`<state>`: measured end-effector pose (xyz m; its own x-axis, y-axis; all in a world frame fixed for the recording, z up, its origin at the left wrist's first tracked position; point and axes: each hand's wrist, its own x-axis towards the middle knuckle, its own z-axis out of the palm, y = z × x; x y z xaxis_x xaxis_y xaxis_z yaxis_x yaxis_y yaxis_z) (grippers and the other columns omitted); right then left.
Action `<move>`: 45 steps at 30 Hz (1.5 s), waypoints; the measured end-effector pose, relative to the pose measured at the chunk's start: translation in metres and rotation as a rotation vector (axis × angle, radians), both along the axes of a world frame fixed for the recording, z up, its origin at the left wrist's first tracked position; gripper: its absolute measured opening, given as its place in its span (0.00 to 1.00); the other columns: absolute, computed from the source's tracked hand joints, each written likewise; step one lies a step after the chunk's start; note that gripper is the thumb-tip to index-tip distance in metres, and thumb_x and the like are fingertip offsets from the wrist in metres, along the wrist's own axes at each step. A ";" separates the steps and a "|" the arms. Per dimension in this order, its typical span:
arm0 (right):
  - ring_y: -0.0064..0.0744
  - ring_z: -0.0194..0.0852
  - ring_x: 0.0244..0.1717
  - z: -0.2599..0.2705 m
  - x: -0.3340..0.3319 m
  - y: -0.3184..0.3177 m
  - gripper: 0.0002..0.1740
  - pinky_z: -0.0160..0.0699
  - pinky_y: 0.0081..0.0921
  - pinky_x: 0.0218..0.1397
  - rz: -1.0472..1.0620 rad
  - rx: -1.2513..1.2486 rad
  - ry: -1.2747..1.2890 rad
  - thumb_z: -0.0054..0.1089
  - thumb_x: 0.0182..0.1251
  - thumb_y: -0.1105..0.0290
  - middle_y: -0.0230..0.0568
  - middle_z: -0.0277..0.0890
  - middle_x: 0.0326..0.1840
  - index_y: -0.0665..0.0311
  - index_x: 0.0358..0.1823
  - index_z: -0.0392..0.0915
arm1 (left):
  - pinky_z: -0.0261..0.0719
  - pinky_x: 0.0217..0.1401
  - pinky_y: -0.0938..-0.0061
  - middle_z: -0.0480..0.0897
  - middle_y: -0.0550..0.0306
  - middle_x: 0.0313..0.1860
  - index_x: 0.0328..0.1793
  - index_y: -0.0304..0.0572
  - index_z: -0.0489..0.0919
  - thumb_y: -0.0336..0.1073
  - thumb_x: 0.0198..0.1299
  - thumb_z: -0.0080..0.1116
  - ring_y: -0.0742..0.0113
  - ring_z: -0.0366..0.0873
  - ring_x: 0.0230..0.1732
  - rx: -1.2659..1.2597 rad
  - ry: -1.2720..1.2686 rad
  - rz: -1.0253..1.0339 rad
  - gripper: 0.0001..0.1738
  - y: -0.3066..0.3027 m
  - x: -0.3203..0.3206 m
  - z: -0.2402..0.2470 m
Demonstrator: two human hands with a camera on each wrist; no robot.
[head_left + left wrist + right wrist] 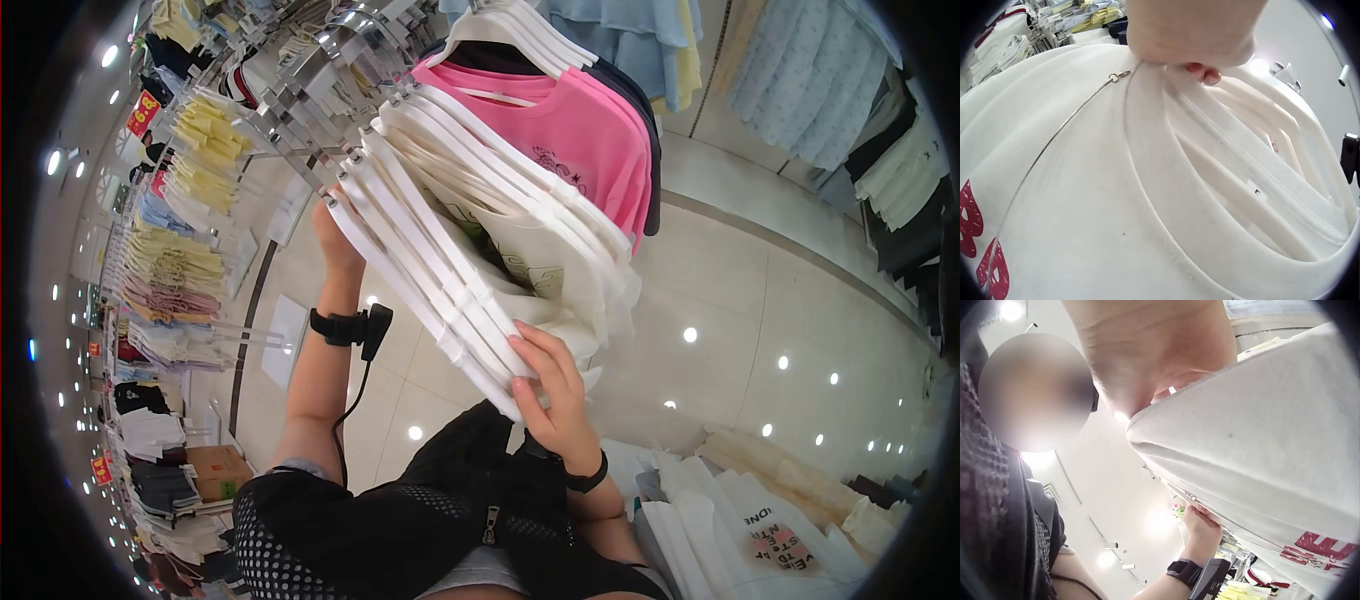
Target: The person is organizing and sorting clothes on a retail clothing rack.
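Note:
Several white T-shirts (455, 270) hang side by side on white hangers from a metal rail. My left hand (338, 240) grips the near shirts by the collar, close under the hanger hooks. Its curled fingertips (1205, 75) show past the collar in the left wrist view, while the palm is hidden. At the shirts' lower shoulder ends, my right hand (556, 405) pinches the fabric between thumb and fingers. From the collar a thin silvery cord (1054, 134) with a small clasp runs down the nearest shirt, which bears a red print (992, 269).
A pink shirt (545, 125) and dark shirts hang just behind the white ones. The metal rail (290, 150) projects at the upper left. White printed garments (760, 530) lie at the lower right. Racks of yellow clothes (165, 260) line the left side.

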<state>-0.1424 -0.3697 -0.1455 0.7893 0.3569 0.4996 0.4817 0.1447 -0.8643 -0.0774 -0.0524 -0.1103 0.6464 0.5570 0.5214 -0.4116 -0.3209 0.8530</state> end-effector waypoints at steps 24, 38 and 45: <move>0.39 0.72 0.44 0.028 0.028 0.014 0.15 0.74 0.28 0.39 -0.336 -0.085 -0.406 0.67 0.46 0.82 0.39 0.75 0.47 0.63 0.39 0.84 | 0.54 0.31 0.79 0.66 0.68 0.21 0.21 0.46 0.66 0.42 0.64 0.37 0.78 0.59 0.26 0.037 -0.017 -0.187 0.18 0.011 0.004 0.009; 0.33 0.67 0.40 0.052 0.051 0.041 0.19 0.62 0.32 0.40 -0.518 -0.478 -0.433 0.69 0.47 0.74 0.31 0.72 0.39 0.62 0.45 0.81 | 0.54 0.34 0.77 0.62 0.64 0.23 0.22 0.44 0.62 0.45 0.64 0.37 0.74 0.57 0.29 0.112 0.178 -0.132 0.19 0.012 0.001 0.014; 0.39 0.71 0.27 0.051 0.051 0.061 0.11 0.70 0.32 0.31 -0.410 -0.474 -0.361 0.68 0.53 0.70 0.37 0.75 0.28 0.63 0.39 0.80 | 0.60 0.37 0.77 0.72 0.63 0.29 0.29 0.39 0.73 0.46 0.69 0.37 0.74 0.63 0.32 0.184 0.215 -0.166 0.22 0.001 -0.012 0.024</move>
